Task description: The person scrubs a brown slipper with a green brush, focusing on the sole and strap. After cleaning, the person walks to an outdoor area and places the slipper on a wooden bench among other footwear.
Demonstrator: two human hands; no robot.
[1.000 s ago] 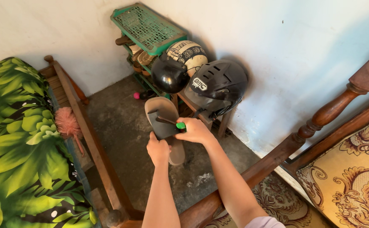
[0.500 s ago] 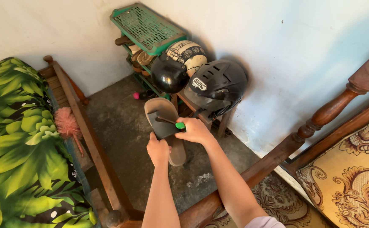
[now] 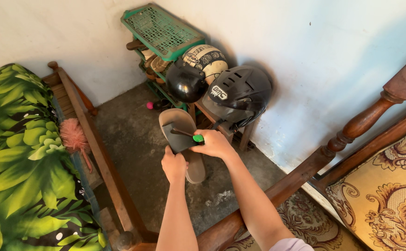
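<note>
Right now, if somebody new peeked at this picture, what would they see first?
Probably the two hands in the middle: the left hand holds a grey sandal while the right hand presses a green-handled tool on it. Behind, against the wall, sit shiny helmets beside a green rack. A leafy green cushion fills the left.

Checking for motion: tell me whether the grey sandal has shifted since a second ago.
No. The grey sandal sits just as before beside the black helmet, the left hand under it.
</note>
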